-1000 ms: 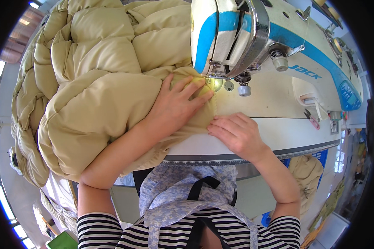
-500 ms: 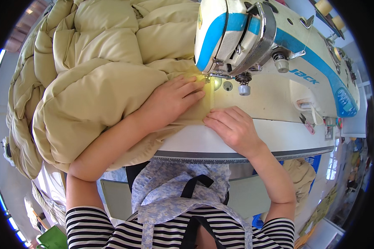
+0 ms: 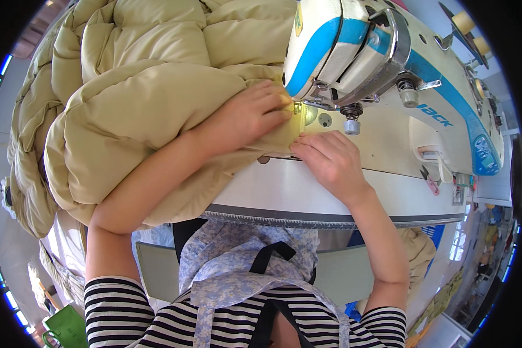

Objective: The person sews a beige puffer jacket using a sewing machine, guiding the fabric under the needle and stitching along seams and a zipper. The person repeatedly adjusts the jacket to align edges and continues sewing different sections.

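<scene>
A puffy beige quilted garment (image 3: 139, 104) is bunched over the left side of the white and blue sewing machine (image 3: 354, 52). Its front edge, with what looks like a zipper tape along it, lies under the lit needle area (image 3: 297, 107). My left hand (image 3: 250, 113) rests on the cloth just left of the presser foot, fingers stretched toward it and slightly apart. Close in front of the foot, my right hand (image 3: 330, 164) pinches the near end of that edge between thumb and fingers. The needle tip is too small to make out.
Pink-handled snips (image 3: 431, 183) lie on the machine bed to the right. A dark measuring strip (image 3: 284, 219) runs along the table's front edge. Thread spools (image 3: 463, 23) stand at the back right. More beige cloth (image 3: 417, 249) hangs by a blue basket below right.
The right hand has moved away from me toward the presser foot with the garment's edge, and less of that edge shows before the foot. The left hand has shifted slightly the same way.
</scene>
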A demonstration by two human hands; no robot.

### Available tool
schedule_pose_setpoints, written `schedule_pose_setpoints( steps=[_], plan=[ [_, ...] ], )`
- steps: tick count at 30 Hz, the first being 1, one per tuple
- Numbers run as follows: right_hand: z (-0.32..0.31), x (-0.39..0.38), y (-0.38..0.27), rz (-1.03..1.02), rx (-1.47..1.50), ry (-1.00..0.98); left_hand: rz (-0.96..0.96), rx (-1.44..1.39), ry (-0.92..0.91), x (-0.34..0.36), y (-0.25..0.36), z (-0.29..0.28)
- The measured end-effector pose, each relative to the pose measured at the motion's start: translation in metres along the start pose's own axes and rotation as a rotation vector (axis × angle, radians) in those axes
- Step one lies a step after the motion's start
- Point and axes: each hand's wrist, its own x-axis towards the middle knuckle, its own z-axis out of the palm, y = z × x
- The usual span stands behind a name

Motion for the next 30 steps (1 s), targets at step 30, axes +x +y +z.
schedule_pose_setpoints(
  steps=[30],
  plan=[
    [-0.006,-0.007,0.000,0.002,-0.081,-0.012,-0.235,0.294,-0.292,-0.029,0.069,0.006]
  ],
)
